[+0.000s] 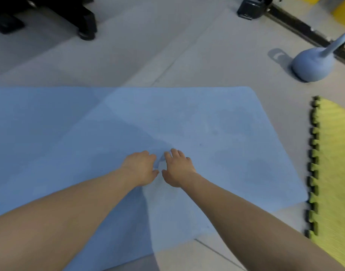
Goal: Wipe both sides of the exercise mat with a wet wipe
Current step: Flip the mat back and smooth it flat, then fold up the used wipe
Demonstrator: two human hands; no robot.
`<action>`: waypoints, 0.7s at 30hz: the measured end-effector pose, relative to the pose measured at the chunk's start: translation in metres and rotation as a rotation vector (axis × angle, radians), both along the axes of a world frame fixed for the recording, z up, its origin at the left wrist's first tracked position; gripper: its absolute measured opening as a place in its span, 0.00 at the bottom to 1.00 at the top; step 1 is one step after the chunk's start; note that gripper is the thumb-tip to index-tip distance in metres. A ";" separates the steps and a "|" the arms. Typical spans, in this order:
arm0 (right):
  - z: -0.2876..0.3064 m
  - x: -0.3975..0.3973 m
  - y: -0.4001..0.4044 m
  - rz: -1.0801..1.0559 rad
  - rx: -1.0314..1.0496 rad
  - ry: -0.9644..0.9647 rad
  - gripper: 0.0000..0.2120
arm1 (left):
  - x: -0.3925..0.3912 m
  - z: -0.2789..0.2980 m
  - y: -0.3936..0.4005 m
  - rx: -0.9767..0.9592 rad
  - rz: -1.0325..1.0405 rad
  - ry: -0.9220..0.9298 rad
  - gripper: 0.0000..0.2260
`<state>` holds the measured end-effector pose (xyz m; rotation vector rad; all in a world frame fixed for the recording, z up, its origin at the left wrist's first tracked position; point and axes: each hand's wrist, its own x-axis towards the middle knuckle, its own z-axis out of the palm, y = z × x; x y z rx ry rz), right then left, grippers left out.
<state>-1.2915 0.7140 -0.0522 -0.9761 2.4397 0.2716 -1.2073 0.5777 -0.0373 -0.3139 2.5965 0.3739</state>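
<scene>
Head view shows our left hand (pixel 140 167) and right hand (pixel 177 169) pressed side by side on the blue mat (pixel 216 130), spread flat on the floor. We cannot tell whether they hold the wipe.

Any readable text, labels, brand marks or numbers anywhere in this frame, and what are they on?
None can be read.
Blue exercise mat: plain surface, no print visible.
Blue kettlebell: no weight number or logo shows on the side in view.
Yellow-green interlocking mat: only ribbed texture, motion-blurred.
Black equipment at the top edge: too blurred to tell whether it has markings.
</scene>
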 end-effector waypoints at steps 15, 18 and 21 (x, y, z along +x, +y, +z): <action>0.085 0.151 -0.186 0.365 -0.255 -0.340 0.21 | 0.184 0.047 -0.154 0.495 0.808 0.126 0.13; 0.093 0.172 -0.215 0.356 -0.305 -0.351 0.22 | 0.213 0.060 -0.181 0.523 0.858 0.220 0.11; 0.102 0.188 -0.242 0.355 -0.346 -0.379 0.18 | 0.236 0.074 -0.204 0.573 0.887 0.268 0.19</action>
